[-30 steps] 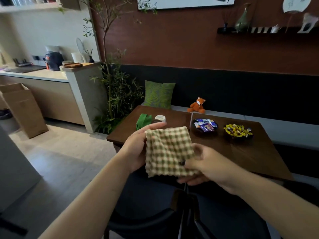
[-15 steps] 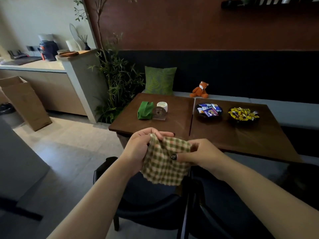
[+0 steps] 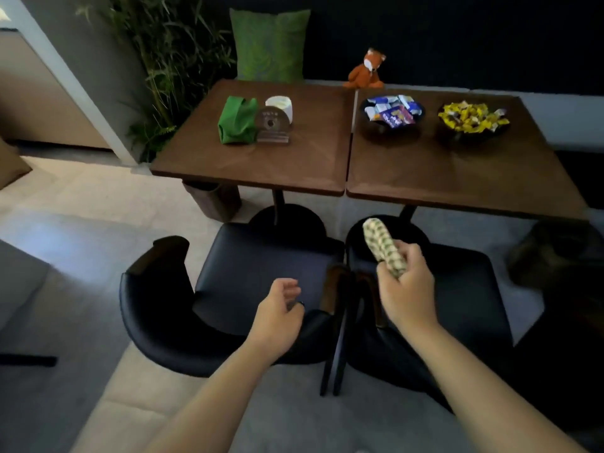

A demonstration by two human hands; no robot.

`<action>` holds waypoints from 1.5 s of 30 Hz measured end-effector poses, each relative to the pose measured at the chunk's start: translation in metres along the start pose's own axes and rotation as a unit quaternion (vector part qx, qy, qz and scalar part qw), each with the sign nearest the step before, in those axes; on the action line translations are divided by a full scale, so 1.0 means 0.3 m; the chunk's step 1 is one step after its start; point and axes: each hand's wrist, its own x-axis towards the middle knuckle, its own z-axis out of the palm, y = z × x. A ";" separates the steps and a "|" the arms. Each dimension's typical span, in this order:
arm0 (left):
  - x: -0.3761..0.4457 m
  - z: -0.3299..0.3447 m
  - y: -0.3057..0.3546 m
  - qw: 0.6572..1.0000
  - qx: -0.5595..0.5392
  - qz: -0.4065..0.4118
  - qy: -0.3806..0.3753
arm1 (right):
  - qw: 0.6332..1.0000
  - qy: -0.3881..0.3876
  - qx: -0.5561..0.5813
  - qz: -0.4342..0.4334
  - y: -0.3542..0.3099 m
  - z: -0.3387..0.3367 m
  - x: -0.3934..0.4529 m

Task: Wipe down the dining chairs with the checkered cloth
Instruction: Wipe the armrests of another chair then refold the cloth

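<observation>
Two dark padded dining chairs stand side by side below me, the left chair (image 3: 248, 273) with a curved back and the right chair (image 3: 464, 289) partly under my arm. My right hand (image 3: 407, 289) grips the green-and-cream checkered cloth (image 3: 382, 245), bunched into a roll that sticks out above my fist, over the right chair's seat. My left hand (image 3: 277, 315) hovers over the left chair's seat near its back rail, fingers loosely curled, holding nothing.
Two brown square tables (image 3: 261, 168) (image 3: 457, 171) stand pushed together beyond the chairs. On them are a green pouch (image 3: 237, 120), a white roll (image 3: 279, 104), a small round sign (image 3: 273, 124) and two candy bowls (image 3: 390, 114) (image 3: 472, 120). A bench holds a green cushion (image 3: 269, 44) and a toy fox (image 3: 367, 70).
My left hand has let go of the cloth and dropped over the left chair. The right hand has bunched the cloth into a roll. The view has tilted down onto the chairs.
</observation>
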 end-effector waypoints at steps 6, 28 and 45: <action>0.084 0.064 -0.181 0.957 0.287 -0.005 -0.045 | 0.986 -0.164 -0.007 -0.018 0.281 0.322 -0.166; 0.270 0.044 -0.255 0.939 0.259 -0.061 -0.218 | 0.816 -0.395 -0.421 0.006 0.309 0.595 0.359; 0.313 0.073 -0.312 0.935 0.280 -0.073 -0.206 | 0.658 -0.543 -0.509 -0.112 0.174 0.565 0.227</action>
